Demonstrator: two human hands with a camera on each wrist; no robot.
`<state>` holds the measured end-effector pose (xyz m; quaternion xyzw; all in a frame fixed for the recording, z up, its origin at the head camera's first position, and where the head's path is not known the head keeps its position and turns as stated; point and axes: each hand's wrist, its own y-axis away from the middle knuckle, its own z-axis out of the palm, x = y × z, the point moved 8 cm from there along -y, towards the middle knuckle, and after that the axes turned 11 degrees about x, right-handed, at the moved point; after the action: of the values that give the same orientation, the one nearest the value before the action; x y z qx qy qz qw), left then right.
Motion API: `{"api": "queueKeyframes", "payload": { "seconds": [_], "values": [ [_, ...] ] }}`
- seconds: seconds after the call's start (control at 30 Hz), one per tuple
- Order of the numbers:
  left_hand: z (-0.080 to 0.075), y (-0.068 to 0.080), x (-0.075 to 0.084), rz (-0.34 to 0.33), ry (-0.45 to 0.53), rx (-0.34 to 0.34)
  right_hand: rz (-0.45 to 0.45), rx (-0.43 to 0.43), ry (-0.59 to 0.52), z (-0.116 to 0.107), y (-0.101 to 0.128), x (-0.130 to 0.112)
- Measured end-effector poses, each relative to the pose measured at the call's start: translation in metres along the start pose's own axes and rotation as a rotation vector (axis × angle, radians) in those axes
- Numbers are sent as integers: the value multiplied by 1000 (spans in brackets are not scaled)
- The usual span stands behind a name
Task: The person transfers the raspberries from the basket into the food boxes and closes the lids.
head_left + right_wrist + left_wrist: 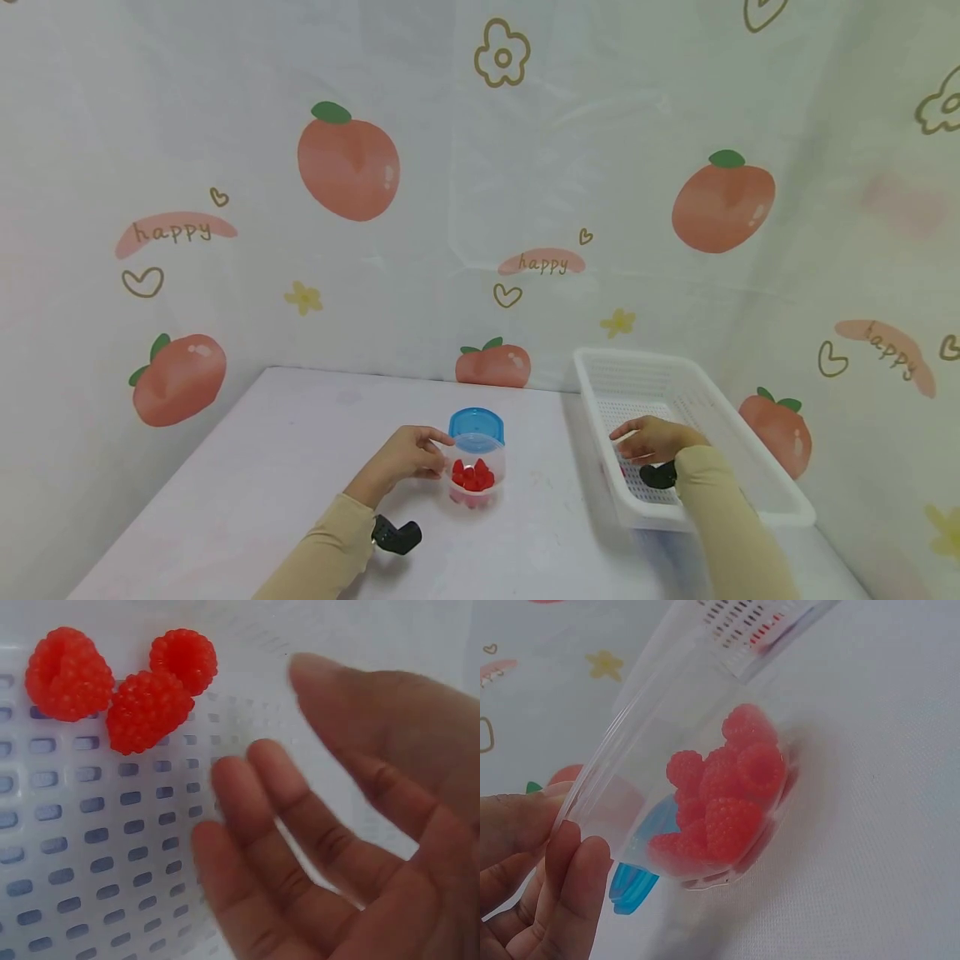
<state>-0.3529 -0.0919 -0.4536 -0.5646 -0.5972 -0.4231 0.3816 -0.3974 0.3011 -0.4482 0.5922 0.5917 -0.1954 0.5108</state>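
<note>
— What is held by the left hand (408, 454)?

— The rim of a clear plastic cup (475, 475) is pinched between its thumb and fingers (570, 900); the cup is seen near the middle of the table (247, 483), slightly toward the near edge. A heap of red raspberries (724, 799) is contained in it.

— And the blue piece?

— A blue lid (477, 424) is found just behind the cup, on the far side, touching or nearly touching it; which of the two cannot be told.

— Where is the right hand (654, 439) placed?

— It is lowered inside the white perforated basket (757, 479), which is set at the right edge of the table. Its fingers (262, 825) are spread wide and relaxed, and nothing is gripped by them.

— Is anything seen in the basket?

— Three red raspberries (135, 686) are gathered on the slotted floor, touching one another, just beyond the fingertips. No contact between them and the hand is shown.

— And the backdrop?

— The table is enclosed by a wall (480, 192) printed with peaches, flowers and the word "happy".
</note>
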Motion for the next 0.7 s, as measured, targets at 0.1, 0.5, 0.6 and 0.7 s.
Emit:
{"api": "queueKeyframes", "payload": {
  "seconds": [0.1,0.5,0.6,0.7],
  "values": [
    [0,0,-1,-4,-5,6,28,-41,122,3,0,5],
    [0,0,-1,-6,0,1,1,-150,234,15,6,6],
    [1,0,-1,-7,2,1,4,-111,281,14,5,7],
    [1,0,-1,-4,3,4,7,-86,332,14,6,6]
  ]
}}
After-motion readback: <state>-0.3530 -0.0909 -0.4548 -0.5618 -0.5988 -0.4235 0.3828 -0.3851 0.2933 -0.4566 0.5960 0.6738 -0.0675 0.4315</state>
